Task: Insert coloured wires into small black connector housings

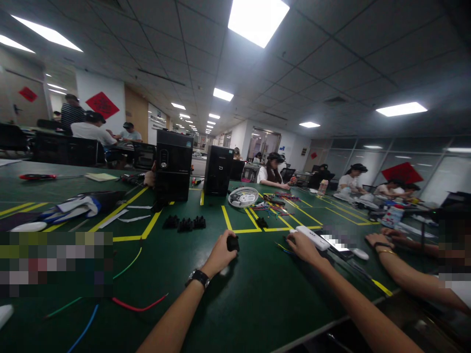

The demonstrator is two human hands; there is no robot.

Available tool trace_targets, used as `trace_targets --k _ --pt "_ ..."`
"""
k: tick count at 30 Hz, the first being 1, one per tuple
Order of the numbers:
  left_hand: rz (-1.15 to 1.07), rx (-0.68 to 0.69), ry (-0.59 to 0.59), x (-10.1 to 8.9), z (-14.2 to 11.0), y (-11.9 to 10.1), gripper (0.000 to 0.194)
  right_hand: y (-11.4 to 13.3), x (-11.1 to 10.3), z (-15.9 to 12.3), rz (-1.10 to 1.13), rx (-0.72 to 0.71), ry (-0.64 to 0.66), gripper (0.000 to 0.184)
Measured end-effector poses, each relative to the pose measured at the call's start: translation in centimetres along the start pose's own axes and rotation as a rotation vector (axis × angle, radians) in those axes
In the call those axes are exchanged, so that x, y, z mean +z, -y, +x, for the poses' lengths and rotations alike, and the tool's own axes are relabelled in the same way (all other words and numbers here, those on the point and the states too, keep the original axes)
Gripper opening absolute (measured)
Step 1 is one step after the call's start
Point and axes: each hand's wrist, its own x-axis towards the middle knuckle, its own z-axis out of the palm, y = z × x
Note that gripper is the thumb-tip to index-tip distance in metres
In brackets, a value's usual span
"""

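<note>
We log a dim room under white ceiling panels (258, 20), the nearest blown out and hazed. The green tabletop (257, 304) reads dark, with soft shadow below the right hand (302, 246). A phone screen (335, 242) glares white. We note stretched edges, soft background, pixelated patches.

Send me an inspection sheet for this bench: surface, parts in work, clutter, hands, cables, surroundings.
Surface: green tabletop, marked with yellow tape.
Parts in work: small black block in the left hand; more black blocks lie farther ahead.
Clutter: two computer towers, white slotted basket, screwdriver, smartphone.
Hands: left grips the block; right hand rests by thin wires, grip unclear.
Cables: loose red wire and blue wire at left.
Surroundings: co-worker's hand at right; seated people beyond; red diamond decorations on walls.
</note>
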Motion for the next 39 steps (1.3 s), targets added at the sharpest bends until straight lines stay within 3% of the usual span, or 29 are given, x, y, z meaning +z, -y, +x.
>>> trace_targets --k 5,8,13,17,20,23,25,27,29,32,35,39 --pt "-0.290 -0.151 -0.056 0.6 0.2 0.4 0.049 0.6 0.3 -0.7 0.039 -0.139 0.116 0.024" --pt "-0.499 -0.237 -0.118 0.9 0.3 0.1 0.057 0.6 0.9 -0.5 0.035 -0.133 0.115 0.018" --pt "-0.808 -0.299 -0.160 0.8 0.6 -0.5 0.053 1.1 1.1 0.4 0.060 -0.115 0.088 0.016" --pt "-0.918 -0.322 -0.206 0.9 0.9 -0.1 0.054 2.4 0.1 1.6 0.125 -0.095 -0.037 0.022" --pt "-0.968 -0.314 -0.228 0.9 1.0 -0.1 0.058 4.1 -1.3 3.0 0.193 -0.092 -0.220 0.030" --pt "-1.020 -0.308 -0.223 0.7 0.8 -0.6 0.063 7.4 -2.5 4.3 0.270 -0.103 -0.438 0.034" --pt "-1.069 -0.309 -0.224 0.3 0.7 -0.8 0.065 10.5 -2.6 4.7 0.365 -0.156 -0.484 0.035" --pt "-1.123 -0.311 -0.255 0.0 0.8 -0.7 0.060 14.0 -1.8 4.5 0.474 -0.253 -0.429 0.035" --pt "-1.163 -0.314 -0.310 -0.4 1.0 -0.2 0.043 17.3 -0.1 3.9 0.554 -0.340 -0.366 0.036" --pt "-1.182 -0.288 -0.423 -0.9 1.6 0.9 0.021 20.4 2.9 2.7 0.591 -0.350 -0.328 0.034" --pt "-1.169 -0.252 -0.505 -1.1 2.0 1.6 0.019 21.0 4.9 1.4 0.537 -0.382 -0.255 0.032" --pt "-1.163 -0.261 -0.509 -1.0 2.0 1.7 0.018 20.3 5.3 0.4 0.499 -0.433 -0.194 0.027"
